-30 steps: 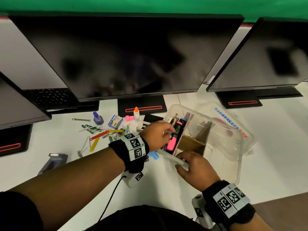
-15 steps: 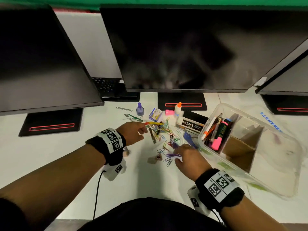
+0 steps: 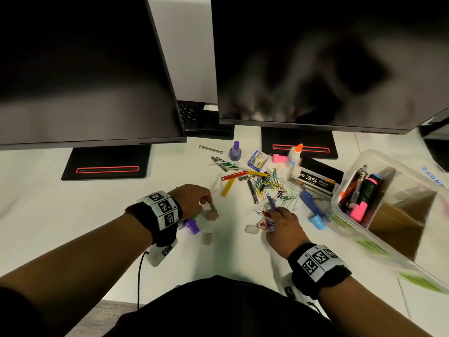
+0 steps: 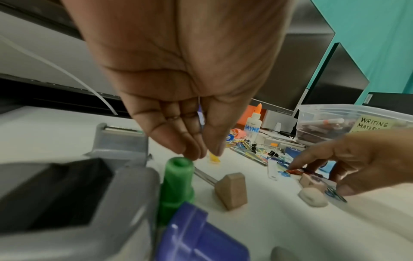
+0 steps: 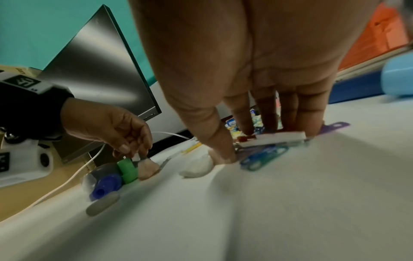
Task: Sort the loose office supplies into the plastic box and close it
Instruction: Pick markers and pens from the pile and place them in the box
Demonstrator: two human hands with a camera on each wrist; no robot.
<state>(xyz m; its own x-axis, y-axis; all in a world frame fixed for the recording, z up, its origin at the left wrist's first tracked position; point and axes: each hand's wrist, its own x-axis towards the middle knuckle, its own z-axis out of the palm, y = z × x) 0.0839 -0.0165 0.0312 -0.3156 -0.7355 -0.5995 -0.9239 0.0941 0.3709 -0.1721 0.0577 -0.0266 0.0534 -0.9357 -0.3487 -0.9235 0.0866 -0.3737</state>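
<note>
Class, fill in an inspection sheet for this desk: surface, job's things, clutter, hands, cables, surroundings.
Surface: white desk.
Job's things: open plastic box at right holds pens and highlighters; paper clips, glue bottle, staples box, erasers loose.
Clutter: grey stapler near the left wrist.
Hands: left hand pinches a small metal piece; right hand presses fingertips on clips.
Cables: black cable from the left wrist.
Surroundings: dark monitors, teal wall.
</note>
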